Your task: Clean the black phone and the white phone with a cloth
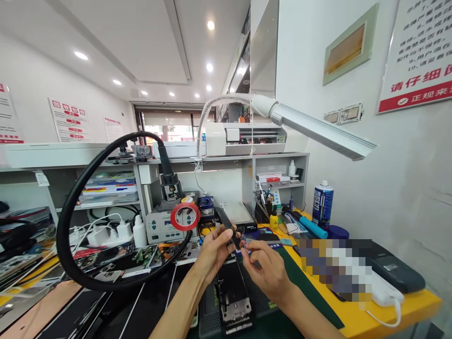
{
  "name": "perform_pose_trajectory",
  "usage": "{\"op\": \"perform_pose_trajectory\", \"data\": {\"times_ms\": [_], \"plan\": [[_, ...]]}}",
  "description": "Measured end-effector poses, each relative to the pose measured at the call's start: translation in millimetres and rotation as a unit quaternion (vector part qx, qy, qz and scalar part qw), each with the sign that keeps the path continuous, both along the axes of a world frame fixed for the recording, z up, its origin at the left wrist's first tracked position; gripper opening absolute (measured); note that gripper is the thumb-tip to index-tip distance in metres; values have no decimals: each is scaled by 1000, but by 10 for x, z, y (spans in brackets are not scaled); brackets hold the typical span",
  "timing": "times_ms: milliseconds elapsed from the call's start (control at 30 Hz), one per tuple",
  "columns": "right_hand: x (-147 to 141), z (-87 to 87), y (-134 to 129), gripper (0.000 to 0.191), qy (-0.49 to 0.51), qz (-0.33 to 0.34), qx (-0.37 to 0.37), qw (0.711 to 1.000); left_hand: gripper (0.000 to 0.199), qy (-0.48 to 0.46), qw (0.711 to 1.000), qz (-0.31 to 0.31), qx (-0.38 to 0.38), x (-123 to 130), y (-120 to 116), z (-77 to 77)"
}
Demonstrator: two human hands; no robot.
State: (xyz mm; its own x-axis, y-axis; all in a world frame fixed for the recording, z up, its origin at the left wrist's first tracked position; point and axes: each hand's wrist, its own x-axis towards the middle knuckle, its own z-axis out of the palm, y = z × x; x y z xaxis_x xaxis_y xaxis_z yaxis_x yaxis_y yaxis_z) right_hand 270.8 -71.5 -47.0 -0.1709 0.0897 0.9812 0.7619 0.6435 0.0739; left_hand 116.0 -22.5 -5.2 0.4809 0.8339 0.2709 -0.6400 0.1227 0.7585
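Observation:
In front of me my left hand grips a long, thin, dark flat piece, thumb on top and fingers beneath. Its far end tilts up and away toward the shelf; I cannot make out exactly what it is. At its near end my right hand has thumb and forefinger pinched together. Something small and clear shows by these fingertips, too small to name. Below both hands lies an opened phone frame, black with metal plates at its near end, on a dark tray over a green mat.
A black hose loops on the left from a grey soldering station with red tape. Phone parts crowd the left. A white lamp hangs overhead. A blue spray can and white power strip stand right.

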Motion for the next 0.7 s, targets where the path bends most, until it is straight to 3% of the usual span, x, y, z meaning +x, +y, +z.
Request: {"op": "perform_pose_trajectory", "data": {"times_ms": [267, 700], "plan": [[-3, -86, 66, 25, 21, 34, -37, 999, 23, 29, 999, 11, 32, -70, 89, -45], [-6, -113, 79, 18, 9, 18, -69, 997, 34, 88, 995, 18, 53, -176, 115, -11]]}}
